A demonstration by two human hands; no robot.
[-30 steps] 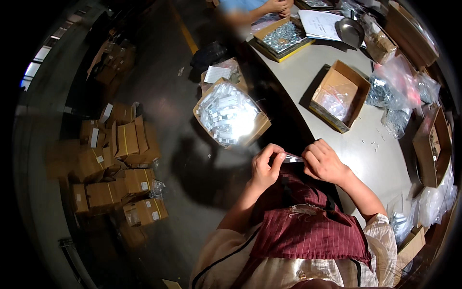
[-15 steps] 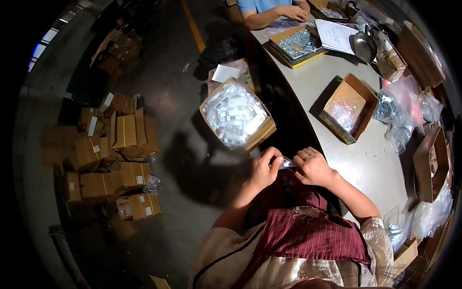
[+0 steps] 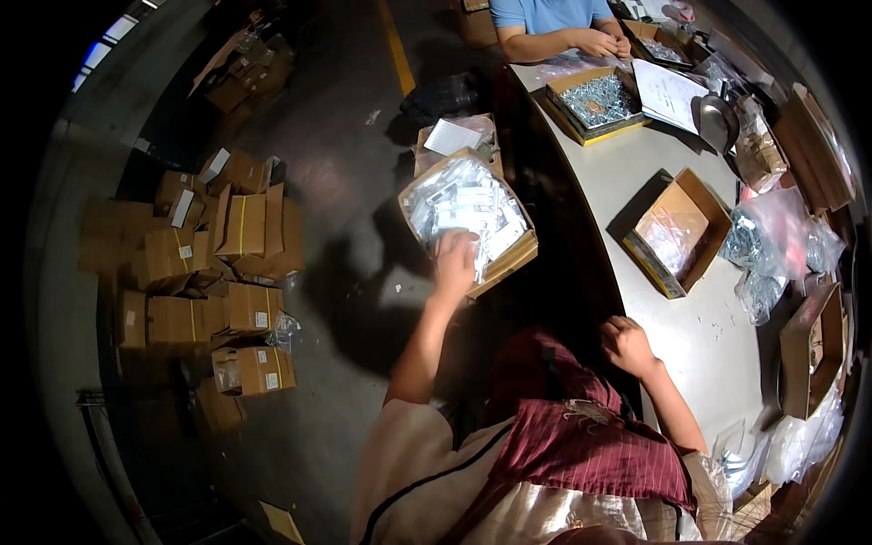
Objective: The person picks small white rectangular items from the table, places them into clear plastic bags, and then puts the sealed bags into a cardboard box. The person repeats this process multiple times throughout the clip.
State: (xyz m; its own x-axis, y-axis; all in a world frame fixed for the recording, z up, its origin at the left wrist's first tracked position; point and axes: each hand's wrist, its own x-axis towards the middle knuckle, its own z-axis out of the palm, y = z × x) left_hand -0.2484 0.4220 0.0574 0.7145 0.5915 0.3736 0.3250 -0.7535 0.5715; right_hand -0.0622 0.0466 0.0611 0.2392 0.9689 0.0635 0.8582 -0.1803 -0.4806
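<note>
Our left hand (image 3: 454,259) meets packets (image 3: 468,198), probably boxed nearby for reach. Our right hand (image 3: 629,346) is beside the surface (image 3: 704,359); we can't tell either grip's state.

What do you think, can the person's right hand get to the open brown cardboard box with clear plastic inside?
Probably yes: the right hand is at the edge of the pale grey table, the box sits open on it, farther ahead, and nothing seems to stand between them.
</note>
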